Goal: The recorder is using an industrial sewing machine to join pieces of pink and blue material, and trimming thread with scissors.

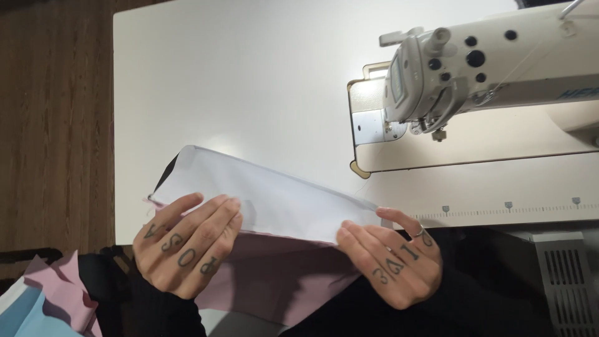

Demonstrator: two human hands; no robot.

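Cloth (pixel 274 206): pale lilac fabric, smooth, matt. Table (pixel 249 81): white laminate, smooth, faint sheen; floor (pixel 56 118) at 9 o'clock, brown wood grain. Sewing machine (pixel 493 62): cream enamelled metal, glossy.

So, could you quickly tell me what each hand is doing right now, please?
Left hand: closed on the left end of the pale lilac folded fabric piece.
Right hand: closed on the same fabric's right end.
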